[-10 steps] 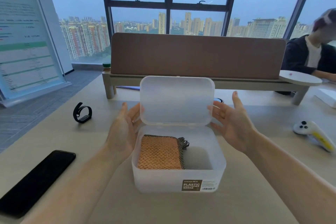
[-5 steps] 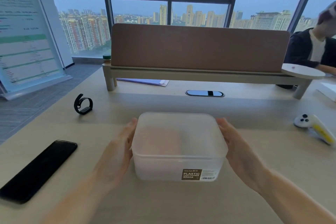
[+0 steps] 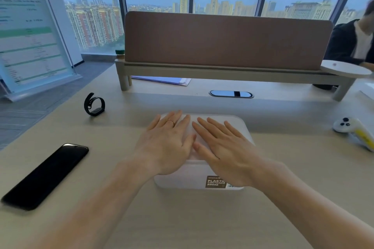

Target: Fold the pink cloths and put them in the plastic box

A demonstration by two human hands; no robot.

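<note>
Looking down through the head camera, we see a frosted translucent rectangular plastic box (image 3: pixel 232 125) standing on the pale wood-grain desk (image 3: pixel 182 220), directly in front of us and with its lid closed. Both hands lie flat on top of that lid, palms down and fingers straight. The left hand (image 3: pixel 168 143), with a thin ring (image 3: pixel 171 121) on one finger, covers the lid's left half. The right hand (image 3: pixel 224 151) covers the middle and right, and the two thumbs nearly meet. Neither hand curls around anything.

The hands hide most of the lid. What shows of it is cloudy, so we cannot make out the pink cloths or tell how they lie inside. A brown printed label (image 3: pixel 216 181) on the box's front wall is partly covered by the right wrist.

Well to the left lies a black smartphone (image 3: pixel 45 175), and farther back a black wristband (image 3: pixel 94 104) stands on edge. To the right, a white and yellow controller (image 3: pixel 353 132) is cut off by the frame edge.

Behind the box we see an oval cable port (image 3: pixel 231 94). Beyond it some pale papers (image 3: pixel 164 80) are half tucked under a raised shelf carrying a brown divider panel (image 3: pixel 226 40). Another person (image 3: pixel 352 42) at the far right is blurred and cropped.
</note>
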